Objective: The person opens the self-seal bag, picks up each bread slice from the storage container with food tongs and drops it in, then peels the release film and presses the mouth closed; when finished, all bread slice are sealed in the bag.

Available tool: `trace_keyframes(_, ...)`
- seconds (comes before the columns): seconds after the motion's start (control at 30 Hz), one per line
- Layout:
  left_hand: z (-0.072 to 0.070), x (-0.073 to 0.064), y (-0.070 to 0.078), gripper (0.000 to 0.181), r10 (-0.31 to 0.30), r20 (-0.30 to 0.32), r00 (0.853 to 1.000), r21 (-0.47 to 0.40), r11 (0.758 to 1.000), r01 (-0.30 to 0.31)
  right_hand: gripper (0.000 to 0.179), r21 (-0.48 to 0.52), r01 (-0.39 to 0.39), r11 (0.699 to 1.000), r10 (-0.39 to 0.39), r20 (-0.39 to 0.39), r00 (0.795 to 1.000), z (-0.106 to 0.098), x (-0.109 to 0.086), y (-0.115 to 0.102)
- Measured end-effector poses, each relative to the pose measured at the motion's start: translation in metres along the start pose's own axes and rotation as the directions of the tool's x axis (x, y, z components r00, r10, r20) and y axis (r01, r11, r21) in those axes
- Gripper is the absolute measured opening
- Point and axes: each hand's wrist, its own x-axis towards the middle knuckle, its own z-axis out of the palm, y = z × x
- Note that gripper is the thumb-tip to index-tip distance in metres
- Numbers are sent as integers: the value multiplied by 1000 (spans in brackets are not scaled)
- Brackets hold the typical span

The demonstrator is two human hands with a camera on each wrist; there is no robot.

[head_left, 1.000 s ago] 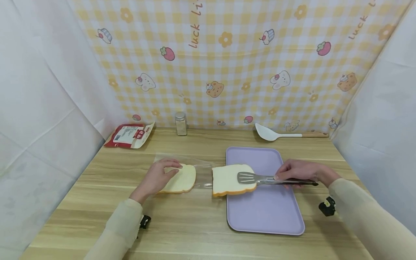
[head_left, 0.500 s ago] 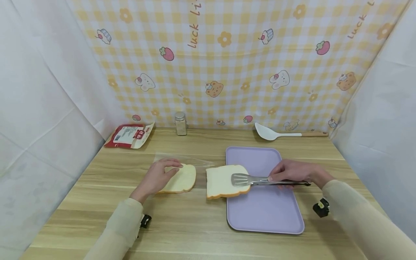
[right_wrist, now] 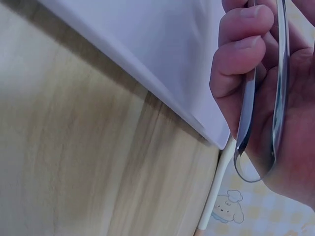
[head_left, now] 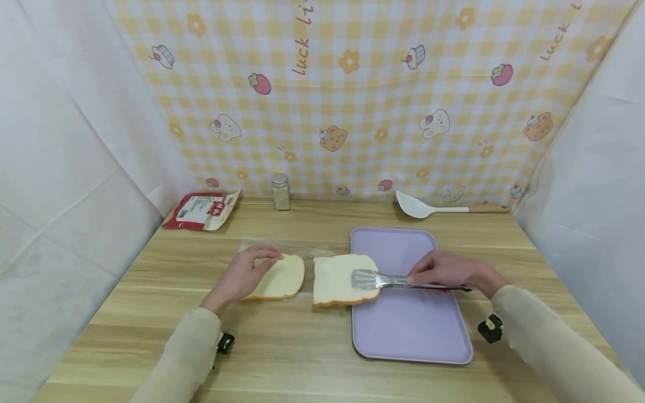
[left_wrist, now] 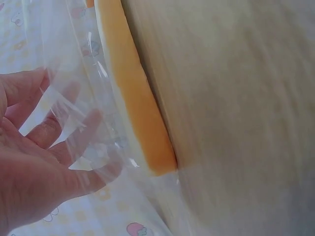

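Note:
My left hand (head_left: pixel 244 273) is at a clear plastic bag (head_left: pixel 282 245). In the left wrist view its spread, bent fingers show through the film, thumb well apart from them. A bread slice (head_left: pixel 286 277) with an orange crust lies in the bag, partly covered by that hand in the head view. My right hand (head_left: pixel 445 270) grips metal food tongs (head_left: pixel 390 281), whose slotted end lies across the top of a second bread slice (head_left: pixel 332 280). That slice overlaps the left edge of a purple tray (head_left: pixel 410 330), and its left side is close to the bag's mouth.
At the back left lies a red and white food packet (head_left: pixel 199 211), with a glass shaker jar (head_left: pixel 281 193) to its right. A white spoon with a wooden handle (head_left: pixel 450 210) lies behind the tray. White cloth walls flank the wooden table (head_left: pixel 282 352).
My right hand has moved left with the tongs, bringing the second bread slice off the tray's middle toward the bag. The left hand has stayed in place.

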Motion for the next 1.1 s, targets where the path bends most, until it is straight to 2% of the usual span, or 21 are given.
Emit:
trace_keyframes(0.4,-1,-1,0,24,-2,2,1000,-2,1000,2,26,5,60,998,-60,16,998,10,15,-10)
trace_keyframes(0.67,-1,-2,2,24,-9,7,1000,-2,1000,9,25,13,70,997,-70,-1,998,19,26,-15)
trace_keyframes(1.1,-2,-2,4,23,8,-19,1000,-1,1000,-8,24,12,59,998,-59,-40,997,36,34,-31)
